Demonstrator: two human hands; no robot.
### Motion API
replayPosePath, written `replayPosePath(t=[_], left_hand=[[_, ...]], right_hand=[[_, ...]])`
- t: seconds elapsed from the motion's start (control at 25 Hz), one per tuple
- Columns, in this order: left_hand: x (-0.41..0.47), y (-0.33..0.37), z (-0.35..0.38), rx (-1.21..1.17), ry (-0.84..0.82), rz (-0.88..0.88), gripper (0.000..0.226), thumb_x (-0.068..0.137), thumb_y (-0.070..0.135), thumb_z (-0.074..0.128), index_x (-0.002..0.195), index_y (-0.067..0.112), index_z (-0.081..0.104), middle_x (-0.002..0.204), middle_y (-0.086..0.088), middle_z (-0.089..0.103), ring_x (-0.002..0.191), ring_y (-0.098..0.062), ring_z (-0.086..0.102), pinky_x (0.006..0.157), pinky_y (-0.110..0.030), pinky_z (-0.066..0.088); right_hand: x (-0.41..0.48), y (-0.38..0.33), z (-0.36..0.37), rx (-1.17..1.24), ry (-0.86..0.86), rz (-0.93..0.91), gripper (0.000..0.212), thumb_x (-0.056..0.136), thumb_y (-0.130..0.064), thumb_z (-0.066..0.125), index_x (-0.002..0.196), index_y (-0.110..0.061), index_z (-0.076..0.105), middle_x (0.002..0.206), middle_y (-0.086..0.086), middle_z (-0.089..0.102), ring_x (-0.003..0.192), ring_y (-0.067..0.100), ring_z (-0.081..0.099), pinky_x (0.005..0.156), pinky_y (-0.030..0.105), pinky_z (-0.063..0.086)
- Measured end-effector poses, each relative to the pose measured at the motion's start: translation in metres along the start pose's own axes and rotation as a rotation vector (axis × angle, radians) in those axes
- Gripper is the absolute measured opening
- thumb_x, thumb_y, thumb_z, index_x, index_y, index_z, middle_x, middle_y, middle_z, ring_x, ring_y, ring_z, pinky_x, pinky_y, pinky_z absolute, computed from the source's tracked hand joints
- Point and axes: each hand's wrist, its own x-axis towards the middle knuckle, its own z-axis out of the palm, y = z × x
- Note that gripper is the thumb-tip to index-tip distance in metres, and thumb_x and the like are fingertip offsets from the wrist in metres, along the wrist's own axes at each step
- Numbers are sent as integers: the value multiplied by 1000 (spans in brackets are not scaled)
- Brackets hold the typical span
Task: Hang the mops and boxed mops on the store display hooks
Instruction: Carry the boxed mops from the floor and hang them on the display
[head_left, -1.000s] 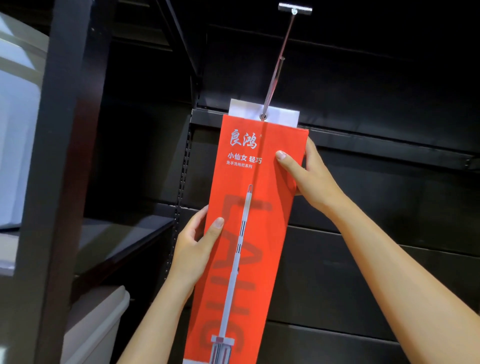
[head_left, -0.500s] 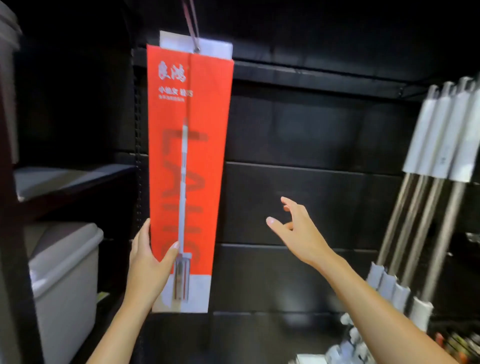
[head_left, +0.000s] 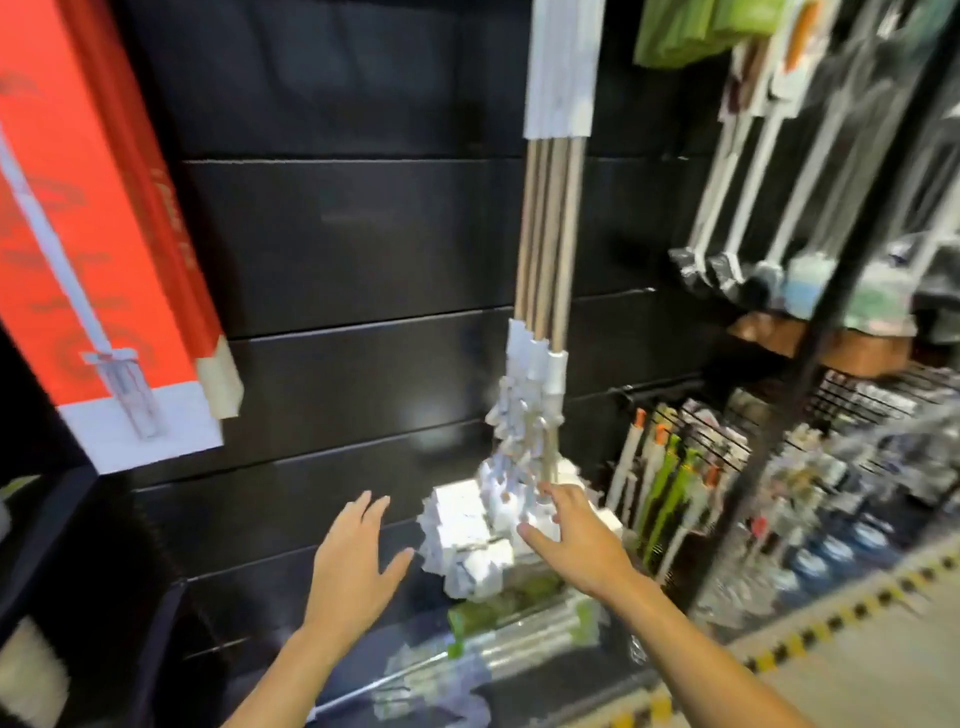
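Note:
The red boxed mop (head_left: 98, 249) hangs at the upper left against the black slat wall, free of both hands. A bunch of hanging mops (head_left: 550, 228) with metal poles and white sponge heads (head_left: 467, 535) fills the centre. My left hand (head_left: 358, 561) is spread open just left of the sponge heads, holding nothing. My right hand (head_left: 571, 535) is open too, its straight fingers at the right side of the white heads, touching or nearly so. The frame is motion-blurred.
More mops and brushes (head_left: 769, 270) hang at the right behind a black upright post (head_left: 810, 364). Packaged mops (head_left: 498, 639) lie on the low shelf under my hands. Wire racks of small goods (head_left: 857, 415) and a yellow-black floor stripe (head_left: 810, 629) are at the right.
My view swung right and down. My left hand let go of the red box, which stays hanging at the left. Both hands moved right toward the white mop heads.

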Motion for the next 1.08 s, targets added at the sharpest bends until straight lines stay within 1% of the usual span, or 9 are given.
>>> replayPosePath(t=[0.12, 0.2, 0.28, 0.4, 0.48, 0.6, 0.72, 0.84, 1.08], left_hand=[[-16, 80, 55, -30, -126, 158, 76, 89, 62, 60, 153, 22, 47, 161, -6, 44, 149, -31, 42, 119, -47, 41], [-24, 138, 91, -22, -207, 270, 80, 88, 66, 52, 155, 23, 44, 164, -7, 40, 152, -32, 38, 121, -49, 37], [-33, 191, 120, -24, -306, 369, 80, 92, 63, 56, 159, 24, 37, 169, -5, 31, 156, -31, 30, 125, -49, 31], [-49, 282, 173, -19, -441, 551, 80, 93, 62, 54, 162, 29, 30, 172, -1, 24, 159, -27, 24, 127, -46, 27], [-61, 340, 207, -26, -511, 651, 81, 93, 66, 49, 162, 33, 26, 173, 2, 18, 161, -24, 17, 128, -46, 24], [-79, 422, 265, -38, -631, 762, 78, 99, 65, 49, 164, 35, 19, 175, 5, 9, 162, -21, 7, 130, -48, 18], [-92, 503, 324, -64, -726, 874, 79, 99, 65, 49, 164, 35, 16, 175, 5, 8, 162, -22, 7, 129, -47, 16], [-101, 589, 378, -61, -812, 994, 78, 99, 64, 46, 164, 34, 15, 175, 5, 6, 162, -21, 7, 129, -45, 14], [-129, 756, 448, -60, -920, 1239, 75, 101, 60, 45, 164, 34, 15, 175, 5, 4, 162, -22, 5, 131, -45, 11]], right_hand=[[-60, 71, -24, -18, 2, 100, 76, 87, -73, 52, 149, -32, 39, 148, -3, 40, 128, 21, 57, 103, 42, 50], [-99, 114, -46, -31, 20, 183, 75, 91, -71, 52, 152, -29, 38, 148, -3, 39, 130, 20, 53, 104, 39, 49], [-132, 152, -64, -65, 51, 278, 73, 94, -67, 53, 153, -27, 37, 146, -3, 38, 130, 21, 53, 103, 39, 49], [-190, 212, -99, -71, 134, 456, 75, 91, -70, 50, 153, -31, 35, 146, -5, 38, 122, 21, 60, 97, 40, 51], [-226, 252, -120, -66, 189, 561, 73, 91, -69, 51, 153, -32, 35, 147, -6, 39, 127, 20, 57, 99, 42, 52], [-277, 312, -155, -70, 268, 711, 71, 95, -65, 52, 154, -29, 35, 152, -8, 36, 135, 19, 50, 99, 39, 51], [-316, 375, -194, -82, 320, 844, 70, 96, -63, 52, 155, -29, 35, 153, -7, 36, 134, 19, 51, 100, 37, 49], [-343, 433, -242, -79, 353, 969, 70, 96, -62, 54, 155, -27, 36, 155, -5, 36, 135, 19, 51, 105, 36, 48], [-382, 537, -335, 3, 516, 1164, 68, 96, -58, 58, 154, -27, 38, 154, -3, 38, 130, 19, 54, 105, 35, 48]])
